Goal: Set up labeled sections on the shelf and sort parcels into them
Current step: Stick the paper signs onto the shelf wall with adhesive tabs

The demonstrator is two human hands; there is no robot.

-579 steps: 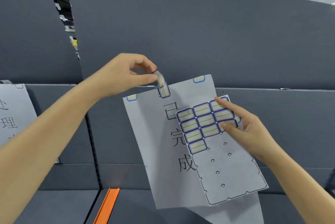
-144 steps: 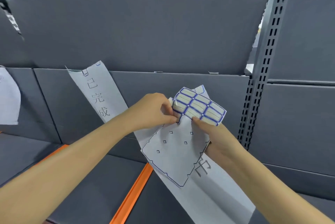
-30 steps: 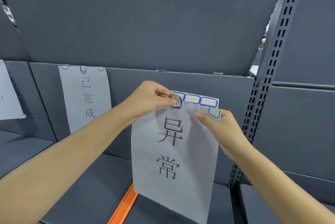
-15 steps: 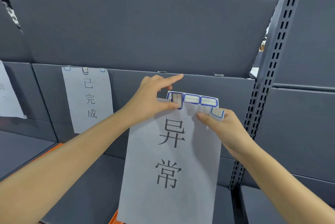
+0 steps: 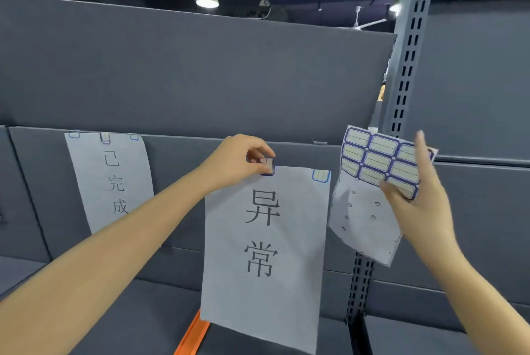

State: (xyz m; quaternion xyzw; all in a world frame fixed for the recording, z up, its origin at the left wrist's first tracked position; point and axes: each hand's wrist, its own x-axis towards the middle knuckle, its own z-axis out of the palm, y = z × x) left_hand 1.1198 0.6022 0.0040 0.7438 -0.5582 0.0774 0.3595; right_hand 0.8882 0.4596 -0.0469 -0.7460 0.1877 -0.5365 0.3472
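A white paper sign (image 5: 266, 254) with two large black characters hangs against the grey shelf front (image 5: 183, 171). My left hand (image 5: 238, 163) pinches a blue-edged sticker (image 5: 267, 166) at the sign's top middle. Another sticker (image 5: 320, 176) sits on the sign's top right corner. My right hand (image 5: 415, 205) holds the sticker sheet (image 5: 375, 182) to the right of the sign, away from the paper. A second sign (image 5: 111, 179) with three characters hangs further left, fixed by stickers along its top.
A slotted grey upright post (image 5: 401, 90) stands right of the sign. An orange divider strip (image 5: 192, 334) lies on the lower shelf below the sign. Grey shelf panels fill the view; ceiling lamps show above.
My right hand has let go of the sign's right corner and drawn the sticker sheet out to the right. The left hand stays on the top-middle sticker. The view has tilted up.
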